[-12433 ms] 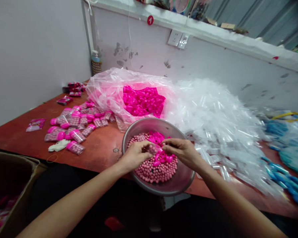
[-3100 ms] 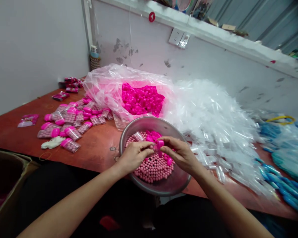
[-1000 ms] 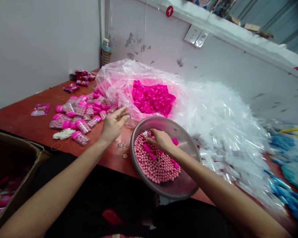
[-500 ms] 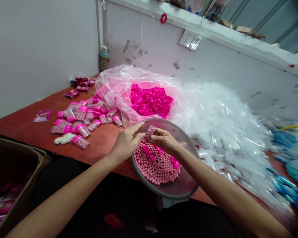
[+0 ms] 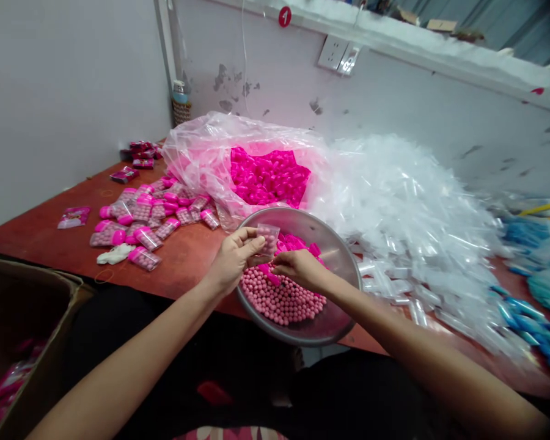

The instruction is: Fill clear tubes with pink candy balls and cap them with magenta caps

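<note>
My left hand [image 5: 233,253] is closed round a small clear plastic bottle [image 5: 268,238] of pink beads, held uncapped over the metal bowl [image 5: 343,263]. My right hand [image 5: 302,267] is low over the bowl, fingers drawn together and pointing left. Right at its fingertips is a bright pink cap [image 5: 271,275]; whether the fingers grip it I cannot make out. Loose pink beads [image 5: 284,302] cover the bowl's bottom, with more pink caps [image 5: 293,242] lying behind the right hand.
Capped bead bottles [image 5: 142,211] are heaped at the left on the red table [image 5: 187,260]. Behind the bowl sits a clear bag [image 5: 197,143] of pink caps. Clear empty bottles [image 5: 407,208] pile up at the right. A cardboard box [image 5: 68,299] stands at lower left.
The bead-filled bottle has passed from my right hand to my left. My right hand has dropped lower among the caps in the bowl. The whole view has shifted slightly.
</note>
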Available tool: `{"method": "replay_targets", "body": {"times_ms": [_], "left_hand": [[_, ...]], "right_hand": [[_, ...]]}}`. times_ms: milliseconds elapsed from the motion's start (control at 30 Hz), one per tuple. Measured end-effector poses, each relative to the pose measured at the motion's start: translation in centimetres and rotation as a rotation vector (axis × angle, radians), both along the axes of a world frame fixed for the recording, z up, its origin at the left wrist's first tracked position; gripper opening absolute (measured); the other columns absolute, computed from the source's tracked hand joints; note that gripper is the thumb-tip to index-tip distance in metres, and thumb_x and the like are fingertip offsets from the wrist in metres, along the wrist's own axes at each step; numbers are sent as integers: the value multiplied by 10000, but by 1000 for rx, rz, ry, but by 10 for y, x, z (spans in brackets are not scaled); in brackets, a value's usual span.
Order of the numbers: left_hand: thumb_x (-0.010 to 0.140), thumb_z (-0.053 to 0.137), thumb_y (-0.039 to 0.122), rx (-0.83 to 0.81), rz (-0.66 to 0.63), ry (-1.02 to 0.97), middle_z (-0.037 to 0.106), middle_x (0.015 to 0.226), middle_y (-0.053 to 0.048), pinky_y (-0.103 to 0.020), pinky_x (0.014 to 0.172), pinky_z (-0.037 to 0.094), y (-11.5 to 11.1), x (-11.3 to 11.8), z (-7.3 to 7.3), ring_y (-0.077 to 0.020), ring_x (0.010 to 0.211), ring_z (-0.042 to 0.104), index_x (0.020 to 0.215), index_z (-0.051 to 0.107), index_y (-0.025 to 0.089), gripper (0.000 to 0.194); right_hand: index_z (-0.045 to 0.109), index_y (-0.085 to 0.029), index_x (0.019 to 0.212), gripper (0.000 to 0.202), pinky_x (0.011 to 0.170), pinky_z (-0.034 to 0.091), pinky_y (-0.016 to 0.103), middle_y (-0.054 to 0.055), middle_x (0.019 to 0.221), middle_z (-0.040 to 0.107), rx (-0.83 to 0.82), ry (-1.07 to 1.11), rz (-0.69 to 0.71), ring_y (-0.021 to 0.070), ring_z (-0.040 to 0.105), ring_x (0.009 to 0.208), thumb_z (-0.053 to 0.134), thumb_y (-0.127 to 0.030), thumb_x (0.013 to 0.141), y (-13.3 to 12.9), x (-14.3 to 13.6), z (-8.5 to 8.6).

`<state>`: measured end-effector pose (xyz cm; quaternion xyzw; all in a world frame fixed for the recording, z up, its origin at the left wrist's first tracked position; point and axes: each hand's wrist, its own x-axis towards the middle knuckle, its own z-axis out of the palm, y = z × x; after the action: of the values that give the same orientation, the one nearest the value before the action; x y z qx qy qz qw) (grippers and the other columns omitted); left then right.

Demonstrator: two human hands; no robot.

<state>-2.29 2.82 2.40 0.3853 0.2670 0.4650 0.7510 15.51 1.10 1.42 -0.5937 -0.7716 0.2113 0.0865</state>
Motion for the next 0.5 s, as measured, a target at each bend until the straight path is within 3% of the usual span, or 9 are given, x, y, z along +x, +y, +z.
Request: {"method": "replay_targets", "body": {"times_ms": [67, 200, 367, 433, 500], "left_hand": [[673, 692, 210, -3, 14, -5, 649, 799, -40, -244, 656, 531, -2, -1, 1, -121, 707, 629, 897, 595, 112, 263], [673, 693, 218, 10, 29, -16, 649, 840, -35, -246, 677, 532, -3, -1, -1, -125, 742, 630, 923, 607, 121, 282], [676, 699, 277, 34, 35, 12, 644, 852, -30, -292, 760, 526, -3, -1, -7, -125, 756, 620, 929, 623, 122, 306], [695, 684, 286, 41, 38, 20, 640, 876, -34, -288, 765, 526, -3, -1, -8, -130, 790, 615, 939, 626, 127, 297], [713, 668, 288, 38, 36, 13, 637, 915, -32, -275, 766, 525, -2, 1, -9, -131, 830, 609, 946, 629, 141, 279]], "right_hand": [[659, -153, 856, 184, 648, 406, 282, 84, 787, 672, 31, -137, -1, 189, 600, 716, 519, -265, 811, 4, -9, -10], [640, -167, 973, 254, 686, 411, 302, 122, 928, 669, 35, -158, -33, 242, 601, 843, 555, -317, 786, 14, -29, -25], [667, -195, 893, 201, 669, 418, 267, 66, 850, 678, 6, -142, -56, 204, 599, 796, 566, -333, 787, 20, -27, -18], [668, -179, 880, 257, 641, 422, 257, 40, 767, 664, -7, -2, -67, 175, 589, 720, 499, -368, 832, 17, -16, -9], [661, -163, 928, 317, 634, 431, 256, 21, 730, 646, -30, 303, -106, 155, 573, 686, 459, -397, 855, 11, -3, 1]]}}
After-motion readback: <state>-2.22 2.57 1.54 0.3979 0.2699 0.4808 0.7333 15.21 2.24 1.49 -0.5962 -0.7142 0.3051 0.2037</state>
